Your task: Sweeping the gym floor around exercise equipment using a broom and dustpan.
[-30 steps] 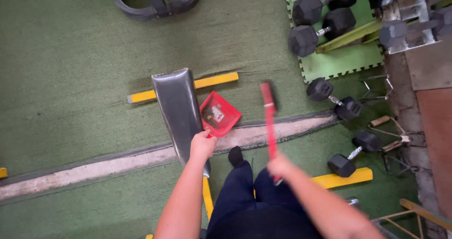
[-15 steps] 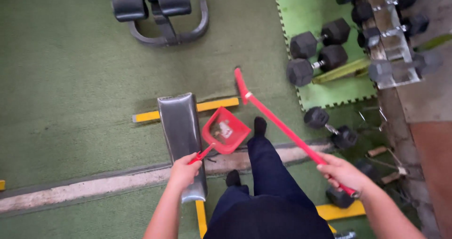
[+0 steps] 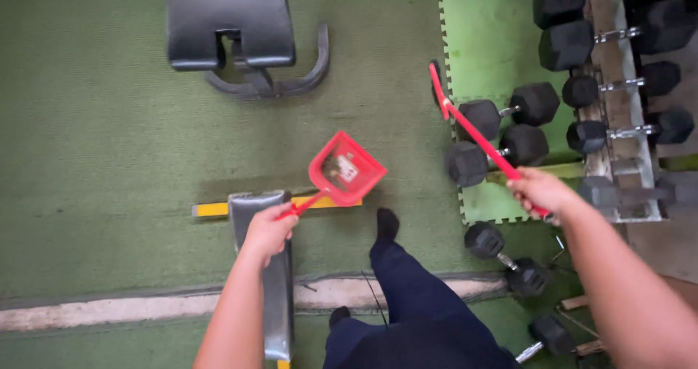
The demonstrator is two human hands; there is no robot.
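Note:
My left hand (image 3: 267,232) grips the thin handle of a red dustpan (image 3: 345,170), held level over the green turf with scraps of debris in its tray. My right hand (image 3: 539,192) is closed around the long red handle of a broom (image 3: 465,124). The broom's head points up and away, hovering beside the black hex dumbbells (image 3: 502,125). Below me, my dark trouser leg and a foot in a black sock (image 3: 386,224) step forward on the turf.
A grey padded bench (image 3: 263,267) with yellow feet lies under my left arm. Another black bench seat (image 3: 229,20) stands at the top. A dumbbell rack (image 3: 618,85) fills the right edge, loose dumbbells (image 3: 509,260) lie at lower right, and a pale concrete strip (image 3: 145,307) crosses the floor.
I have stepped forward over the concrete strip. The dustpan has stayed in my left hand and moved ahead of the bench. The broom has swung right, towards the dumbbells on the green mat.

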